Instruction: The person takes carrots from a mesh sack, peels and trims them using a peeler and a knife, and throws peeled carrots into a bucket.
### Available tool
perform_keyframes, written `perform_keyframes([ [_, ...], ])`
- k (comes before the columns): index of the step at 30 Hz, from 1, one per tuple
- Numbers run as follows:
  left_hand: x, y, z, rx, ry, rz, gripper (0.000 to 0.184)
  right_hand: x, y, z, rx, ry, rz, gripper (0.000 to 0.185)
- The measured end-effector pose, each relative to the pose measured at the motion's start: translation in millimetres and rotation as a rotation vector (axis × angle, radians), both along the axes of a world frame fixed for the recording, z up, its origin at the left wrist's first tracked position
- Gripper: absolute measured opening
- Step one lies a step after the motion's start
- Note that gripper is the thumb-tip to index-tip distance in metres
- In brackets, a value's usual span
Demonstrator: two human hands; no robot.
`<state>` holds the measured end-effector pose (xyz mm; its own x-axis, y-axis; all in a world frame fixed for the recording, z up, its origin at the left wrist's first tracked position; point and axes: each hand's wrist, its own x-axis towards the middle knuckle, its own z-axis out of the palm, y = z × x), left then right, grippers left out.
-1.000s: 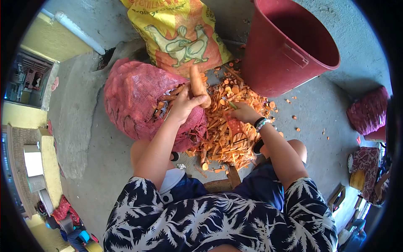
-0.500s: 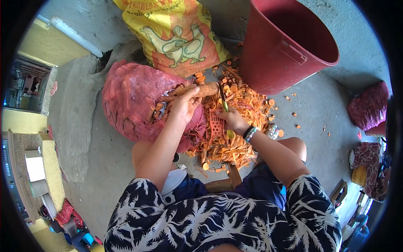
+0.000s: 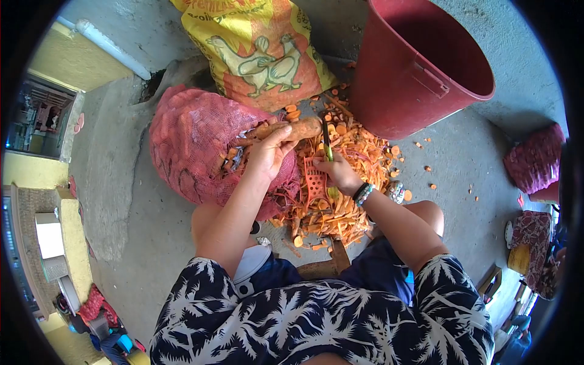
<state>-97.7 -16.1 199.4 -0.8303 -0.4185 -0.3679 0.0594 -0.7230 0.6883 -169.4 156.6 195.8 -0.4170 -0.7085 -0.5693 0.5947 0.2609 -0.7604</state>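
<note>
A thick, unpeeled-looking carrot (image 3: 305,128) is gripped in my left hand (image 3: 269,157), its blunt end pointing right. My right hand (image 3: 338,174) is closed around the green handle of a knife (image 3: 325,135), whose dark blade stands upright right beside that end of the carrot. Whether the blade touches the carrot I cannot tell. Below my right hand sits a red-orange plastic piece with holes (image 3: 315,182). Under both hands spreads a heap of orange peelings and carrot slices (image 3: 340,213).
To the left bulges a red mesh sack of carrots (image 3: 188,143). A yellow printed sack (image 3: 258,55) stands behind it, and a tall red bin (image 3: 395,79) at the back right. Carrot slices lie scattered on the concrete floor (image 3: 450,176). Purple-red stacked items (image 3: 535,158) are at far right.
The carrot has shifted slightly to the right in my left hand. The knife blade has tilted a little more upright beside its end.
</note>
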Motion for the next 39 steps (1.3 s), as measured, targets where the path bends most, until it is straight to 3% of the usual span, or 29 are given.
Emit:
perform_keyframes([
  [3,2,1,10,-0.002,0.088,-0.087,0.026,-5,0,-18,-0.093,0.152,-0.051,0.021],
  [5,3,4,23,0.071,0.107,-0.126,0.020,-18,3,-24,-0.202,0.374,0.145,0.021],
  [6,3,4,23,0.071,0.107,-0.128,0.020,-21,5,-14,-0.107,0.491,0.203,0.021],
  [7,4,4,23,-0.016,0.118,-0.115,0.022,-22,6,-13,-0.108,0.491,0.203,0.021],
  [9,6,6,26,-0.104,0.129,-0.101,0.024,-24,6,-12,-0.024,0.245,0.209,0.023],
  [11,8,9,32,-0.548,0.152,-0.052,0.026,-26,7,-20,-0.026,0.090,0.195,0.027],
  [12,6,9,30,-0.338,0.220,-0.044,0.028,-23,8,-7,-0.032,0.293,0.224,0.027],
  [13,6,11,29,-0.335,0.222,-0.038,0.028,-22,9,1,-0.037,0.498,0.255,0.027],
  [15,9,15,27,0.024,0.192,-0.095,0.029,-25,6,-17,-0.083,0.480,0.238,0.029],
  [16,12,16,26,0.026,0.192,-0.096,0.029,-26,6,-17,-0.001,0.358,0.247,0.030],
  [18,13,15,26,-0.586,0.103,-0.053,0.029,-35,3,-6,0.285,0.165,0.349,0.029],
  [21,16,11,22,-0.808,0.130,-0.094,0.029,-34,5,-14,0.219,0.126,0.302,0.022],
  [23,14,15,21,-0.730,0.146,-0.087,0.028,-21,6,-10,0.122,0.155,0.202,0.020],
  [25,12,25,24,-0.068,0.264,-0.054,0.027,-14,6,-8,-0.128,0.723,0.079,0.019],
  [27,13,28,20,-0.060,0.285,-0.066,0.029,-23,10,-17,0.036,0.685,0.166,0.026],
  [28,15,34,28,-0.380,0.382,-0.208,0.031,-23,14,-22,-0.081,0.803,0.202,0.025],
  [29,17,38,37,-0.705,0.473,-0.361,0.033,-26,12,-41,0.054,1.007,0.338,0.023],
  [31,17,38,38,-0.709,0.415,-0.368,0.036,-31,7,-69,0.325,1.442,0.612,0.021],
  [33,11,5,13,-0.232,0.434,-0.313,0.033,-36,2,-73,0.467,0.859,0.223,0.018],
  [34,13,-3,11,-0.149,0.406,-0.265,0.034,-45,4,-73,0.415,0.822,0.112,0.018],
  [35,13,-9,9,-0.155,0.404,-0.252,0.034,-55,5,-73,0.343,0.775,-0.058,0.033],
  [37,12,-15,6,0.116,0.402,-0.119,0.033,-54,7,-10,0.104,0.580,-0.292,0.030],
  [39,10,-8,7,0.185,0.381,-0.055,0.034,-65,7,-6,-0.083,0.542,-0.417,0.026],
])
